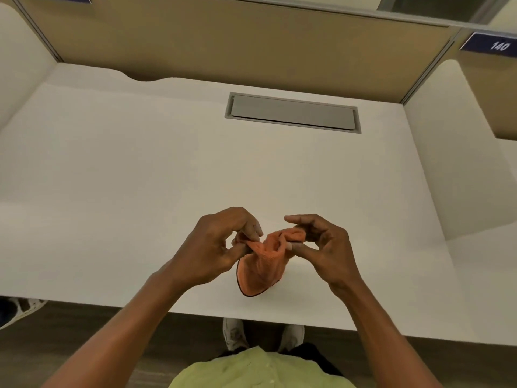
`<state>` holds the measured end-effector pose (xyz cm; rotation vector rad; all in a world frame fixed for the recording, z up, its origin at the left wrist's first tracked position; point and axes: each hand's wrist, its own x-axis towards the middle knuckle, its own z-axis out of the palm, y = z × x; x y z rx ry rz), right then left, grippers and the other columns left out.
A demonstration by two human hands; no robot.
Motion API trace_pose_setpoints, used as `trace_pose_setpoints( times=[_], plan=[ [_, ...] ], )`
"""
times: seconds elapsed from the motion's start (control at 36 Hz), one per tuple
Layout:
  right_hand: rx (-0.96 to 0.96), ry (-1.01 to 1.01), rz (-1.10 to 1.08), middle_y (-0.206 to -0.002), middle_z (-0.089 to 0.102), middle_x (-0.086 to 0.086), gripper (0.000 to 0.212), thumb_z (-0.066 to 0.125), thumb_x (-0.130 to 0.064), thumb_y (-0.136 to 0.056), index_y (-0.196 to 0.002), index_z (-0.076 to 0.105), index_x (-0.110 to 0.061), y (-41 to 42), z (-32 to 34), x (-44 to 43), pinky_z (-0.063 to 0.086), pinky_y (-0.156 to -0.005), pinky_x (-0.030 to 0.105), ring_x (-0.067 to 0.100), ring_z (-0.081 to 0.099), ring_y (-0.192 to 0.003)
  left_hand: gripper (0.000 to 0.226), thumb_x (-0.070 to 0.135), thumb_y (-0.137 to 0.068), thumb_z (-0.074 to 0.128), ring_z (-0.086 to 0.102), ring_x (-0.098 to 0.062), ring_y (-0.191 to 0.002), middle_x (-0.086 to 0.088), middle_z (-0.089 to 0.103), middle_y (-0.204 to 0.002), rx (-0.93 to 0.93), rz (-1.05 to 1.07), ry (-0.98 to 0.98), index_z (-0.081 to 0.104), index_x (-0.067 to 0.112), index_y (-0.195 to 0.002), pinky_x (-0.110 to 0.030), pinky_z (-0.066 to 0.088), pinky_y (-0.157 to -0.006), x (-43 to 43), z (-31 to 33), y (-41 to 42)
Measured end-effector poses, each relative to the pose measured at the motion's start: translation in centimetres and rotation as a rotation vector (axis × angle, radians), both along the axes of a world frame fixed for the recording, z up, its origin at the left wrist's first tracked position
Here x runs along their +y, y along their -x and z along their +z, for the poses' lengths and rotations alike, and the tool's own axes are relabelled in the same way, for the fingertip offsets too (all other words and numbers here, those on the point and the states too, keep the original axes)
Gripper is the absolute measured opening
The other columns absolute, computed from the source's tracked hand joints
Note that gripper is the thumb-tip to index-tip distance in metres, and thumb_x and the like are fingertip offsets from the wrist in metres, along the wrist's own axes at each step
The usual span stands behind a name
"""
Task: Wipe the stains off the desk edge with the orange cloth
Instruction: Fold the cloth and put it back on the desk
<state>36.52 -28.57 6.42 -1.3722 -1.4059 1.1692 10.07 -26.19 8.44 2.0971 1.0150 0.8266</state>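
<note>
At the far left a white curved side panel [19, 60] is seen closing off the wide white desk top [112, 177], whose left half lies bare from the tan back partition [223, 46] down to the near desk edge [195, 313]. Just inside that edge the left hand [215, 247] is held above the surface, its thumb and fingertips [256, 229] pinched narrowly on one corner of the small orange microfibre cloth with a dark hem [261, 266]. The cloth is bunched between both hands, its lower fold drooping toward the desk near the front edge — whether it touches cannot be told. The right hand [324, 247] is pinched on the opposite corner, forefinger stretched out above. Beyond the hands a grey rectangular cable flap [292, 112] is set flush in the top. Open surface runs right to a second white side panel [458, 163] — a blue plate marked 140 [492, 45] is mounted above it.
</note>
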Motion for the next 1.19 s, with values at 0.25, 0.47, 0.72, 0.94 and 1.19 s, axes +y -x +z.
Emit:
trace_pose_setpoints(
  times=[0.25, 0.47, 0.72, 0.94, 1.19],
  plan=[
    [-0.122, -0.128, -0.072, -0.096, 0.081, -0.01, 0.024, 0.088, -0.008, -0.081, -0.097, 0.082, -0.025, -1.7, 1.3, 1.2, 0.061, -0.083, 0.023, 0.015, 0.077, -0.093, 0.022, 0.009, -0.089, 0.084, 0.063, -0.017, -0.085, 0.014, 0.065, -0.093, 0.141, 0.131, -0.105, 0.068, 0.022, -0.097, -0.039, 0.055, -0.071, 0.1, 0.5, 2.2],
    [-0.232, -0.265, -0.093, -0.094, 0.078, -0.016, 0.024, 0.081, -0.007, -0.085, -0.093, 0.08, -0.03, -2.5, 3.1, 3.0, 0.051, -0.069, 0.02, 0.013, 0.072, -0.092, 0.03, 0.015, -0.088, 0.088, 0.061, -0.006, -0.081, 0.011, 0.057, -0.096, 0.364, 0.256, -0.082, 0.071, 0.028, -0.108, -0.032, 0.058, -0.07, -0.1, 2.3, 1.5],
    [-0.217, -0.266, -0.111, -0.089, 0.078, -0.02, 0.021, 0.083, -0.012, -0.084, -0.095, 0.078, -0.03, -3.9, 3.0, 3.9, 0.054, -0.069, 0.019, 0.005, 0.072, -0.087, 0.022, 0.023, -0.085, 0.09, 0.063, -0.004, -0.077, 0.012, 0.061, -0.088, 0.409, 0.535, -0.063, 0.074, 0.036, -0.094, -0.034, 0.054, -0.065, -1.2, 3.3, -0.4],
    [-0.379, -0.386, -0.115, -0.102, 0.069, -0.008, 0.021, 0.076, -0.006, -0.089, -0.099, 0.079, -0.024, -1.8, 2.9, 5.3, 0.061, -0.074, 0.042, 0.014, 0.068, -0.096, 0.026, 0.031, -0.083, 0.09, 0.057, 0.0, -0.072, 0.015, 0.057, -0.083, 0.499, 0.717, -0.019, 0.067, 0.041, -0.087, -0.022, 0.038, -0.06, -0.8, 4.0, -0.1],
    [-0.403, -0.283, -0.152, -0.103, 0.061, 0.001, 0.019, 0.079, -0.012, -0.09, -0.102, 0.081, -0.026, 2.3, 3.9, 9.0, 0.06, -0.074, 0.041, 0.02, 0.07, -0.076, 0.03, 0.002, -0.085, 0.08, 0.069, -0.011, -0.076, 0.017, 0.069, -0.083, 0.339, 0.727, 0.008, 0.076, 0.031, -0.091, -0.044, 0.061, -0.069, 3.5, 4.7, 3.4]
  ],
)
